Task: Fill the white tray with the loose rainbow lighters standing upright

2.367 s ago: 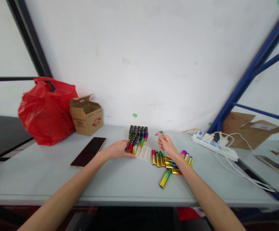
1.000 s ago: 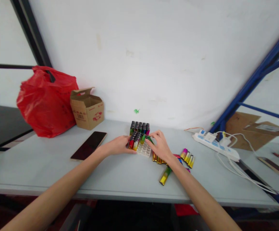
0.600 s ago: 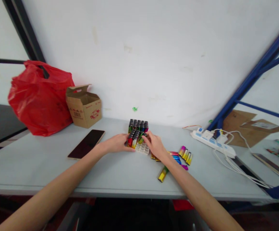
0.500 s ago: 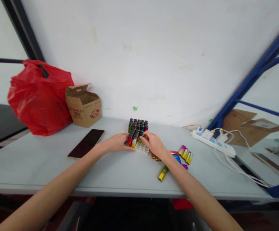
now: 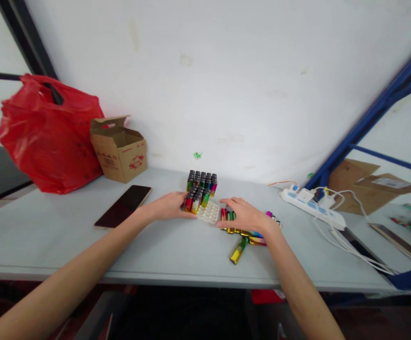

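From the head view, here is the left hand point(image 5: 171, 206) at the left end of the pale tray point(image 5: 209, 212), its grip closed around that side, thumb along the near edge, far fingers partly hidden. The tray sits flat in the middle of the bench point(image 5: 163, 257), upright black-topped cylinders point(image 5: 197, 199) packing its left part, round pockets showing on the right. Just behind it stands a rear block point(image 5: 202, 181) of the same kind, in tidy rows. Over to the right hand point(image 5: 221, 213): its grip is spread, thumb and forefinger well apart, fingertips just beside the tray's right edge, palm over the loose pile point(image 5: 230, 229). Those pieces lie on their sides, shiny, some partly covered by the hand, and one green-and-yellow cylinder point(image 5: 239, 250) points out toward the near edge. Out left there's a phone point(image 5: 123, 206), then the open box point(image 5: 119, 156) touching the red bag point(image 5: 51, 137); out right, a power strip point(image 5: 313, 208) trails white cables point(image 5: 350, 252).
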Available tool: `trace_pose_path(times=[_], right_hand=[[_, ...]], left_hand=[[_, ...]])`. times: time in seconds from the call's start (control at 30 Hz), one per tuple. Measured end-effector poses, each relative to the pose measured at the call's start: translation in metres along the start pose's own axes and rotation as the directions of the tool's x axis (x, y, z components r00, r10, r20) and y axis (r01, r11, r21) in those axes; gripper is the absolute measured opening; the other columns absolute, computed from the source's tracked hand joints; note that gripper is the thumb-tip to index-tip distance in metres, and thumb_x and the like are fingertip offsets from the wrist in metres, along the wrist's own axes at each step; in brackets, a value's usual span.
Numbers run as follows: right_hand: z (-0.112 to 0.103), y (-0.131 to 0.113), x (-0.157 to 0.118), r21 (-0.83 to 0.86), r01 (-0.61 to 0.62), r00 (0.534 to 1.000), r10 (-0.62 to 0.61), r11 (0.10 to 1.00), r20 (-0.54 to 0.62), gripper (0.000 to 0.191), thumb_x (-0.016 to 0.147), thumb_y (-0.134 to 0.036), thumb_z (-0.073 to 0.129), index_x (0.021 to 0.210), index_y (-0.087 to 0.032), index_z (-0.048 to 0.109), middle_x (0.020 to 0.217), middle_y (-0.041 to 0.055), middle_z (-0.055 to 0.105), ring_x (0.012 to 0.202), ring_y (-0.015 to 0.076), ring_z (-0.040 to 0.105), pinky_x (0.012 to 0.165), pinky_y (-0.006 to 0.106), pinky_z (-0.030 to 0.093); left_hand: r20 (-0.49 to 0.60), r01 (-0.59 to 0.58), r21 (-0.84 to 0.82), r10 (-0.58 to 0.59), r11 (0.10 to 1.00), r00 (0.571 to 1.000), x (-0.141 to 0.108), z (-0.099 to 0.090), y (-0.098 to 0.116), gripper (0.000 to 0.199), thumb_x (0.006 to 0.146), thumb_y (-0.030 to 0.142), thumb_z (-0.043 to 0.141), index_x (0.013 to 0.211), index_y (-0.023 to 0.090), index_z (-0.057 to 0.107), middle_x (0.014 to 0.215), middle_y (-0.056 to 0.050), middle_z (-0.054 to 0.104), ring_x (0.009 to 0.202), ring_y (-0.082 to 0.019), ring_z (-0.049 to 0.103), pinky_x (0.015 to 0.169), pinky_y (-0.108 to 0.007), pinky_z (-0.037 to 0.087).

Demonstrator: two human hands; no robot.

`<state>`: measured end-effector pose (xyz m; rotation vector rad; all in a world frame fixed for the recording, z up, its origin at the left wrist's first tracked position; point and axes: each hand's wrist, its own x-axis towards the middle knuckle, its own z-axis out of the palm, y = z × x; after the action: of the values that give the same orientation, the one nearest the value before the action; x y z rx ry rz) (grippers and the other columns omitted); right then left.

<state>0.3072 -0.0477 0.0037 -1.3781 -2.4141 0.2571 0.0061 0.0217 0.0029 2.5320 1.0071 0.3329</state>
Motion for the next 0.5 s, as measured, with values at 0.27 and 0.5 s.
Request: trace_pose_path(times=[0.27,0.5], right_hand=[[0.005,0.004,0.007,0.099,0.003,0.999,0.002,0.995,-0.049,0.059,0.079,-0.047,0.079,0.13,-0.023,0.06,0.122,0.0108,0.053,0.106,0.0253,0.061,0.103,0.046,0.049],[0.016,0.01,0.022,0.565,0.0,0.925,0.215,0.825,-0.314,0.044,0.088,-0.028,0.061,0.13,-0.026,0.053,0.139,0.0119,0.036,0.084,0.0115,0.067,0.08,0.035,0.062]], left_hand=[[-0.006,0.046,0.029,-0.046,0.998,0.999,-0.001,0.0,0.0,0.064,0.075,0.067,0.07,0.117,0.019,0.063,0.114,-0.01,0.073,0.099,-0.029,0.069,0.09,-0.034,0.051],[-0.018,0.028,0.016,-0.028,0.999,0.999,0.0,0.001,-0.003,0.065,0.075,0.069,0.068,0.117,0.02,0.063,0.115,-0.01,0.072,0.103,-0.03,0.068,0.093,-0.035,0.051]])
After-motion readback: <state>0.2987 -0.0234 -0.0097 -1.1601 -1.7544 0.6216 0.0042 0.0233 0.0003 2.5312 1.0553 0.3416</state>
